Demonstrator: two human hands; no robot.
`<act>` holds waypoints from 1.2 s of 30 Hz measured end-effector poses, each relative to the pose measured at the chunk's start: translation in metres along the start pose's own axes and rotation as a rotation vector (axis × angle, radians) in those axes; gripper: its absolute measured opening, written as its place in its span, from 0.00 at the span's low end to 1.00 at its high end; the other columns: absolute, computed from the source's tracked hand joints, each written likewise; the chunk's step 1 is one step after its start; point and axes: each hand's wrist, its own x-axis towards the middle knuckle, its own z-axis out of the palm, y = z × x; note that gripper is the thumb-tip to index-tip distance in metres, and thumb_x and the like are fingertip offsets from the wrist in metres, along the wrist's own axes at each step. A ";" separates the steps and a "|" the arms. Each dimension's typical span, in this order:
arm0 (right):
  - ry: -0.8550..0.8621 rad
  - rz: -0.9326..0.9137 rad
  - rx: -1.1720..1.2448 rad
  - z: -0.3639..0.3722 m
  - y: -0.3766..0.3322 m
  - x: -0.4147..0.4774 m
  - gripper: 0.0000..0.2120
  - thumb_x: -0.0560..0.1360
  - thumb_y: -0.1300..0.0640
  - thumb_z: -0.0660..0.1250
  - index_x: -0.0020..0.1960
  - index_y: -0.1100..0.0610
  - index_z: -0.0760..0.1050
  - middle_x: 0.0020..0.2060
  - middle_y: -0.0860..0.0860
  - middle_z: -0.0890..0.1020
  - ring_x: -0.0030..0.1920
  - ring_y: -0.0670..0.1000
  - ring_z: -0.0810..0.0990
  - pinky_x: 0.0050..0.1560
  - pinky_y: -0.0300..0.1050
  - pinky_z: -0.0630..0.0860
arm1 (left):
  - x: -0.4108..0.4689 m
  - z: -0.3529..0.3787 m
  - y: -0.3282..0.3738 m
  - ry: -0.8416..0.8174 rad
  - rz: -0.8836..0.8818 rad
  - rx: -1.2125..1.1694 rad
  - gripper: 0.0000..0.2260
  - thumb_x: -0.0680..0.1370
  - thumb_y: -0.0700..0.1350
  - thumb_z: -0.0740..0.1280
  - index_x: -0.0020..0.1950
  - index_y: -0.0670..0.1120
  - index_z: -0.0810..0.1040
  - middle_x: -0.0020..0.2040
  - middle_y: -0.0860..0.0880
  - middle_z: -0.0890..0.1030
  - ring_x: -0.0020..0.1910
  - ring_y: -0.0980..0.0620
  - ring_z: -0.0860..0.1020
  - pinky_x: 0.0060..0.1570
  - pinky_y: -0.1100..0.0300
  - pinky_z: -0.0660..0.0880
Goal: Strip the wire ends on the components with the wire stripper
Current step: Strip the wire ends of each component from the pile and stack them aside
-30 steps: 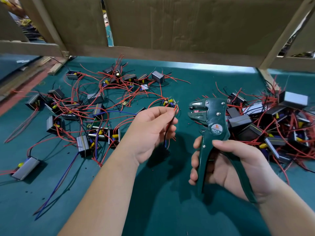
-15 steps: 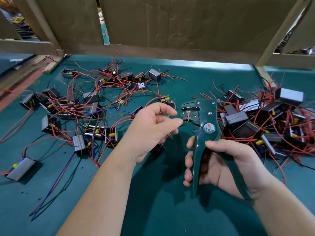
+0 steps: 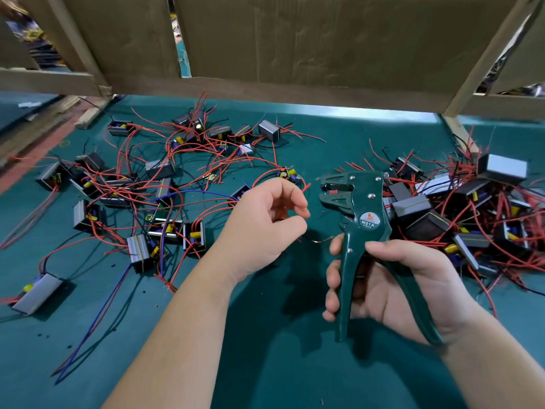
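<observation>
Just changed: the left hand (image 3: 265, 225) has drawn back from the jaws of the wire stripper (image 3: 368, 222), where it was feeding a wire (image 3: 317, 240).
Stripper: centre-right of frame, upright; the right hand (image 3: 418, 270) has its grip closed round both handles.
Left grip: fingers curled, wire trailing beneath; cannot tell if held.
Meaning: probably one end stripped; more components (image 3: 160, 168) wait on the table (image 3: 295, 364).
</observation>
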 end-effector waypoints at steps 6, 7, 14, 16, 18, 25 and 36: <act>-0.114 0.034 -0.022 0.000 0.000 -0.004 0.21 0.64 0.52 0.76 0.52 0.61 0.78 0.41 0.65 0.78 0.39 0.64 0.79 0.46 0.64 0.76 | -0.003 0.000 0.004 -0.052 0.041 0.054 0.05 0.73 0.41 0.62 0.47 0.49 0.70 0.39 0.52 0.85 0.40 0.45 0.79 0.44 0.51 0.72; -0.128 0.036 -0.026 0.000 -0.001 -0.004 0.20 0.65 0.52 0.75 0.53 0.61 0.78 0.41 0.65 0.78 0.39 0.64 0.79 0.46 0.64 0.76 | -0.004 0.000 0.004 -0.061 0.053 0.073 0.03 0.75 0.44 0.62 0.48 0.49 0.70 0.40 0.52 0.85 0.41 0.43 0.79 0.45 0.51 0.71; -0.127 0.036 -0.058 -0.001 -0.001 -0.004 0.20 0.65 0.53 0.76 0.52 0.62 0.77 0.40 0.67 0.78 0.39 0.65 0.79 0.45 0.64 0.75 | -0.002 -0.005 0.003 -0.068 0.115 0.215 0.06 0.81 0.40 0.62 0.47 0.50 0.72 0.41 0.56 0.85 0.44 0.53 0.81 0.49 0.58 0.73; -0.116 0.034 -0.077 -0.001 -0.001 -0.005 0.20 0.65 0.53 0.76 0.51 0.62 0.77 0.39 0.67 0.78 0.38 0.65 0.79 0.45 0.64 0.75 | -0.002 -0.007 0.003 -0.061 0.131 0.203 0.06 0.80 0.38 0.64 0.46 0.49 0.74 0.37 0.54 0.85 0.36 0.61 0.80 0.37 0.70 0.71; -0.102 0.029 -0.093 -0.001 -0.001 -0.005 0.19 0.65 0.53 0.76 0.51 0.61 0.77 0.38 0.66 0.78 0.37 0.65 0.79 0.44 0.63 0.75 | -0.003 -0.008 0.005 -0.049 0.141 0.197 0.06 0.79 0.37 0.65 0.45 0.47 0.75 0.35 0.54 0.83 0.33 0.65 0.78 0.35 0.76 0.68; -0.067 0.024 -0.148 -0.001 0.001 -0.005 0.19 0.64 0.52 0.77 0.49 0.61 0.77 0.36 0.66 0.78 0.35 0.64 0.79 0.42 0.63 0.75 | -0.003 -0.010 0.006 0.022 0.202 0.327 0.10 0.78 0.36 0.67 0.43 0.52 0.76 0.37 0.58 0.84 0.36 0.61 0.80 0.39 0.66 0.72; -0.049 0.047 -0.153 -0.003 0.000 -0.006 0.17 0.65 0.53 0.76 0.47 0.62 0.76 0.34 0.65 0.77 0.32 0.62 0.78 0.40 0.60 0.77 | -0.003 -0.007 0.003 0.027 0.226 0.383 0.11 0.77 0.36 0.68 0.42 0.50 0.70 0.37 0.58 0.84 0.35 0.66 0.78 0.38 0.73 0.68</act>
